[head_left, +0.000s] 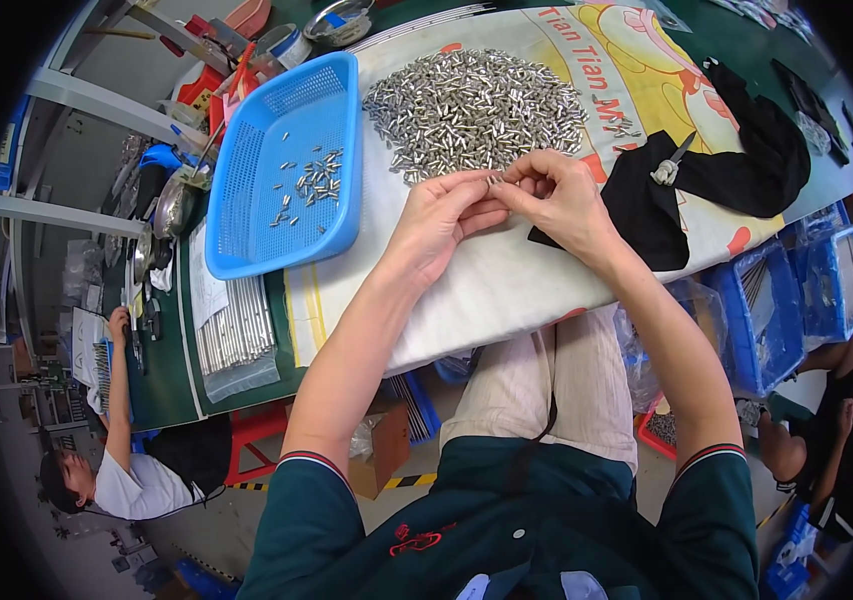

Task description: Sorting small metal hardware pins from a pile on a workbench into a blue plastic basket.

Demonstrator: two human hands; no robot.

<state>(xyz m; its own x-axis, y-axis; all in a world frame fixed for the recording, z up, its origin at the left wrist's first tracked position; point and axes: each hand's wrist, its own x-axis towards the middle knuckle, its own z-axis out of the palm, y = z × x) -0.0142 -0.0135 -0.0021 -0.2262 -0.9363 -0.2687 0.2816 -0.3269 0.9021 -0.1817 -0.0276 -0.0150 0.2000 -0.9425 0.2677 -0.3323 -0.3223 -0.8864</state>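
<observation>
My left hand [443, 222] and my right hand [564, 200] meet fingertip to fingertip at the near edge of a heap of small silvery metal pins [476, 105]. Both are closed in a pinch, and a tiny metal piece, mostly covered by the fingers, seems to sit between them. The heap lies on a pale printed cloth [426, 320] spread over the table. To the left of my hands stands a blue plastic basket [346, 215] with several loose pins on its bottom. A black cloth [651, 190] lies right of my right hand.
A small blade with a wrapped handle [668, 168] rests on the black cloth. Bundled metal rods [236, 335] lie in plastic by the basket. Blue bins [761, 320] stand low at the right. One person [141, 485] works at the left; another [836, 430] sits at the right.
</observation>
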